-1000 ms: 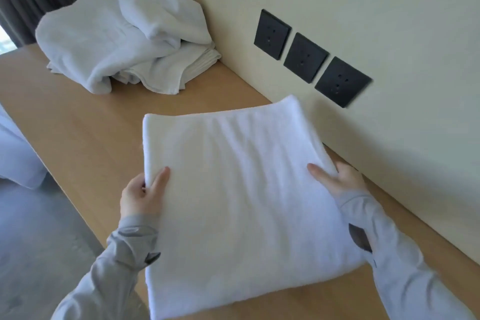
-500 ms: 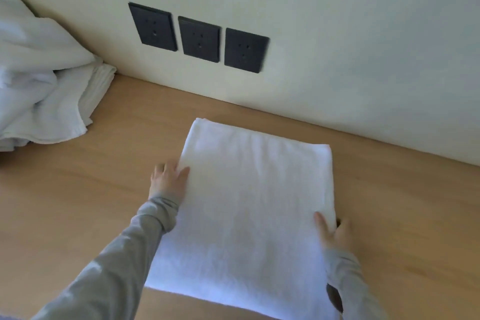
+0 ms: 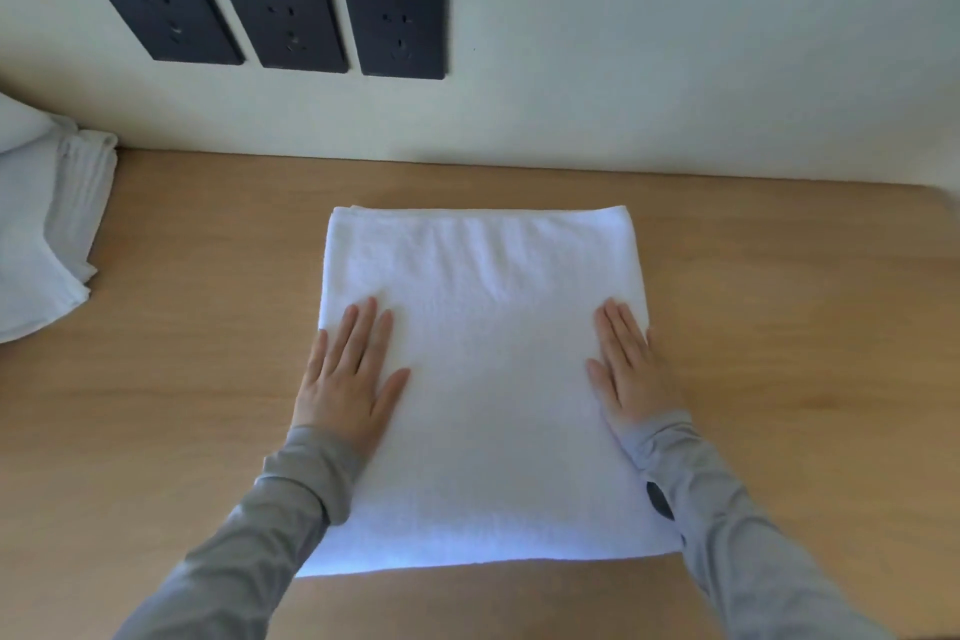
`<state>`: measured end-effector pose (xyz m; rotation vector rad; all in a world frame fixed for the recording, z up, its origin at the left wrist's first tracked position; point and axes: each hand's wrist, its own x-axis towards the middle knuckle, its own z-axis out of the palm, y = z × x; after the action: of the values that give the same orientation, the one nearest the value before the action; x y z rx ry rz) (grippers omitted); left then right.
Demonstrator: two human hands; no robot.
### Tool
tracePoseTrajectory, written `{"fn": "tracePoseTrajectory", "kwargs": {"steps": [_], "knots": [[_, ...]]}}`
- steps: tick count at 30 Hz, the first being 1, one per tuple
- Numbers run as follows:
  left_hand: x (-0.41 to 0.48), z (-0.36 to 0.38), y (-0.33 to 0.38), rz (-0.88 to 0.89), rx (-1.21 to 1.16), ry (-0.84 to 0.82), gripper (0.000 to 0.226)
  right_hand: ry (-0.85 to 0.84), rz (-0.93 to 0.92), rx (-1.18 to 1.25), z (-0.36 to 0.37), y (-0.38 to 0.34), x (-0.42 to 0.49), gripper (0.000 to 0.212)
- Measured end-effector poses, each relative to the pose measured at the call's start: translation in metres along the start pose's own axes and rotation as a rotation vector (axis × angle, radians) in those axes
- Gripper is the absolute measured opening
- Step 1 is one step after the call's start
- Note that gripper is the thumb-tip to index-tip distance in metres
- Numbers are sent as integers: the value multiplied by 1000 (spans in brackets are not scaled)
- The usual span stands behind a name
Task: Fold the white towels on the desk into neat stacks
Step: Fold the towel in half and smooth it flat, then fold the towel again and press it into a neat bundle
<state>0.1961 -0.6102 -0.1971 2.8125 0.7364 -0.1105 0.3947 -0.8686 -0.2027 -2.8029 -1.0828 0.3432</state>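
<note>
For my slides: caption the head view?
Left hand and right hand press a folded towel flat on the desk.

The folded towel [image 3: 488, 379] lies on the desk [image 3: 208, 379], its far edge near the wall [image 3: 675, 42]. On it rest the left hand [image 3: 348, 379], at its left edge, and the right hand [image 3: 631, 369], at its right. Well left of the towel sits a towel pile [image 3: 41, 224] — behind and left, on the wall, three sockets [image 3: 283, 18] side by side.
</note>
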Motion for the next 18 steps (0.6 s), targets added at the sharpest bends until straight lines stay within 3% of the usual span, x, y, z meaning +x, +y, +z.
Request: {"fn": "tracePoseTrajectory", "kwargs": {"steps": [6, 12, 18], "knots": [[0, -11, 1, 30, 16, -65, 86, -91, 1, -91, -12, -7, 0, 60], [-68, -25, -4, 481, 45, -161, 82, -281, -378, -143, -29, -2, -81, 91], [-94, -27, -27, 486, 121, -237, 125, -313, -448, -297, -34, 13, -113, 109]]}}
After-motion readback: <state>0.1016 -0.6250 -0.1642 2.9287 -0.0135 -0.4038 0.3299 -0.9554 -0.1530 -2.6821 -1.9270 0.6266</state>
